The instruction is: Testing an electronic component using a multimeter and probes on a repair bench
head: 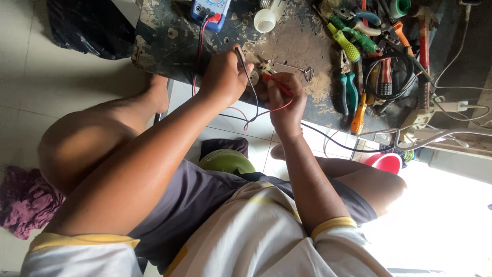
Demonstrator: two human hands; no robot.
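My left hand (224,76) is closed on a black test probe (240,55), its tip pointing at a small part (264,65) on the worn dark board (297,41). My right hand (285,100) grips a red test probe (277,84), tip at the same small part. Red and black leads (199,46) run from the probes up to a blue multimeter (210,10) at the board's far edge. A thin wire stand (300,71) lies just right of the part.
Screwdrivers and pliers (351,77) crowd the board's right side, with coiled cable (389,77) and a white tape roll (265,20). On the tiled floor sit a green round object (226,160), a red bowl (385,162), purple cloth (23,202) and white cords (446,133).
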